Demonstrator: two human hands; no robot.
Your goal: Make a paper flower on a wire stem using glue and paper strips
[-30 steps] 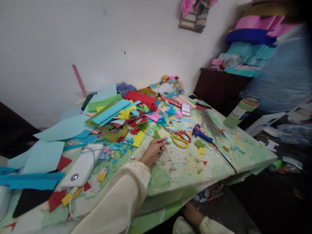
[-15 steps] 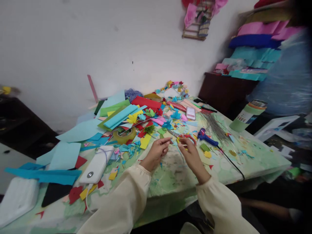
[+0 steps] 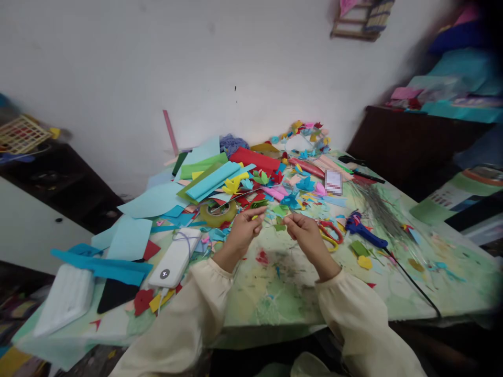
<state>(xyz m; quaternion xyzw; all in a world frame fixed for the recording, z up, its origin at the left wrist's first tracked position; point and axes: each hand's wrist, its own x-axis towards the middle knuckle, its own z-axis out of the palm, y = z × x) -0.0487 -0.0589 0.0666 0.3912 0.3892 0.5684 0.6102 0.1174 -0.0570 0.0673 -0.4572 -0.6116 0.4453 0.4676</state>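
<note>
My left hand (image 3: pixel 245 230) is raised over the near middle of the table, its fingers pressed together and pointing right. Facing it across a small gap, my right hand (image 3: pixel 305 234) pinches thumb and forefinger. Whatever lies in either pinch is too small and blurred to name. A small green paper piece (image 3: pixel 280 227) shows just by the right fingertips; I cannot tell if it is held. Scissors (image 3: pixel 330 236) with red and yellow handles lie right of my right hand. A roll of clear tape (image 3: pixel 218 213) sits behind my left hand, beside paper flowers (image 3: pixel 290 200).
Coloured paper sheets (image 3: pixel 147 201) and cut scraps cover the table's back and left. A white power bank (image 3: pixel 176 256) with a cable lies at left. Rightward are a blue glue gun (image 3: pixel 365 233) with a black cord, thin wires (image 3: pixel 379 207) and a green bottle (image 3: pixel 451 196).
The camera has turned, so the table appears shifted right. My hands have moved left relative to the table, and more of the scissors shows beside my right hand. Both hands stay pinched.
</note>
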